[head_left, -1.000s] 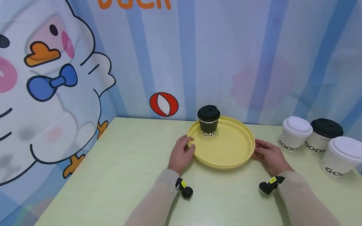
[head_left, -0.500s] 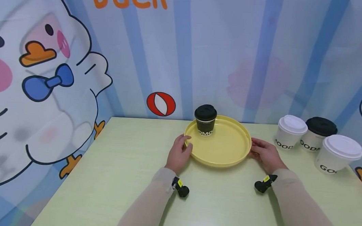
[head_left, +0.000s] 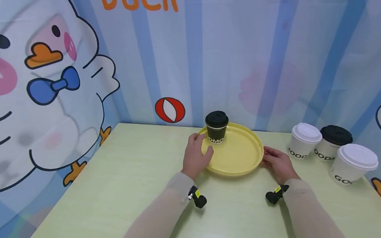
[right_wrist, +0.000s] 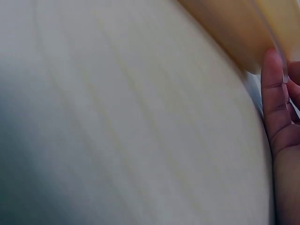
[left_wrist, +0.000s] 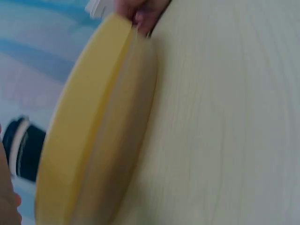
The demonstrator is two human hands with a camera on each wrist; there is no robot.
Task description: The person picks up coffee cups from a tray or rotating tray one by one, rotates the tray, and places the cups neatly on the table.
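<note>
A round yellow tray lies on the table, and a black paper cup with a black lid stands on its back left part. My left hand is over the tray's left edge, thumb and fingers spread apart, fingertips close to the cup's left side. In the left wrist view the tray shows from its side, with the cup behind it. At the tray's right edge my right hand pinches the rim. Its thumb and fingers lie on either side of the rim in the right wrist view.
To the right stand a white-lidded cup, a black-lidded white cup and a larger white-lidded cup. A printed cloth backdrop rises directly behind the table.
My left hand has left the tray's left rim and moved up and right toward the black cup, its thumb spreading. The right hand stays at the right rim.
</note>
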